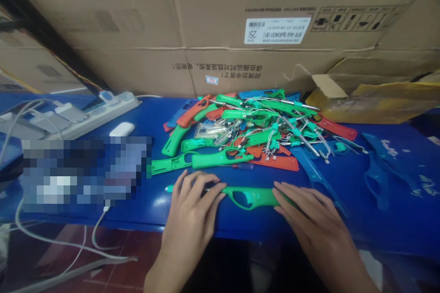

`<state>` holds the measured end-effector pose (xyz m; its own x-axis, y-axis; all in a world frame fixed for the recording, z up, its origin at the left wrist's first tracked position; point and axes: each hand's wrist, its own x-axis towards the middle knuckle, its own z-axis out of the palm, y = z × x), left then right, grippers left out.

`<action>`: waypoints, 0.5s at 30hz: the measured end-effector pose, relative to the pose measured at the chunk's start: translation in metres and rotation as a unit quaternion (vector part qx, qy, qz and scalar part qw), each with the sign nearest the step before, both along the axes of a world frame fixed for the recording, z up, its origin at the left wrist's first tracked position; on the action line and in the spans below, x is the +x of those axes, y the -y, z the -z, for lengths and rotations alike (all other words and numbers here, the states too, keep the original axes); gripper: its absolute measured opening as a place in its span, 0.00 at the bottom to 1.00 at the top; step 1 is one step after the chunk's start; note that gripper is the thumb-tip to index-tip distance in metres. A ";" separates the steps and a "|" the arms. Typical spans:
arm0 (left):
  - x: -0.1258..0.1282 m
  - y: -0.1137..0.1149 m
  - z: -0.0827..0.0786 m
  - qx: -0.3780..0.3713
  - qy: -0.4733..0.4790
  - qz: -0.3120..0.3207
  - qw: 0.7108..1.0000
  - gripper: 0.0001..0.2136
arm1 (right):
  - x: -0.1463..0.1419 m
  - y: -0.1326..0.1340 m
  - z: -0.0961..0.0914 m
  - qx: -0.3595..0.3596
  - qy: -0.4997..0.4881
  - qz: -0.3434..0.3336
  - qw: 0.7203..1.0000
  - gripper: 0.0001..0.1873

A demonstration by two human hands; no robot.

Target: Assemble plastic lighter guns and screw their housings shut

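A green long-reach lighter (254,197) lies level just above or on the blue table near its front edge. My left hand (197,201) is closed around its metal rod, whose teal tip sticks out to the left. On the handle's right end, my right hand (305,208) is closed with the fingers over the top and the thumb below. The trigger loop shows between the two hands. Behind them is a pile of lighter parts: green shell halves (220,159), orange shells (275,161), metal rods and white wires. A small screwdriver (244,166) lies at the pile's front.
Blue shell pieces (376,178) lie to the right. A power strip (92,116) with chargers and a white earbud case (122,129) sit at left, beside a blurred-out patch. Large cardboard box (137,59) stands behind; an opened carton (378,100) is at back right.
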<state>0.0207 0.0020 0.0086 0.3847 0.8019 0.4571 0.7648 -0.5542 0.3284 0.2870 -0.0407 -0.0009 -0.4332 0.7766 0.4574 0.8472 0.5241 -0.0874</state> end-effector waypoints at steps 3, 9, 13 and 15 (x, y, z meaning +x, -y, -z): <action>0.000 -0.001 0.000 0.007 -0.004 0.006 1.000 0.11 | 0.003 0.004 0.001 0.014 0.017 0.002 1.000 0.19; -0.007 -0.003 0.003 0.031 -0.030 0.015 0.999 0.12 | 0.007 0.004 -0.010 0.004 0.040 -0.032 0.999 0.21; -0.007 -0.002 0.005 0.042 -0.027 0.000 0.999 0.09 | 0.007 -0.004 -0.011 0.010 0.033 -0.050 0.998 0.19; -0.005 -0.001 0.006 0.046 -0.014 -0.003 0.999 0.07 | 0.006 -0.008 -0.008 0.009 0.021 -0.044 0.999 0.18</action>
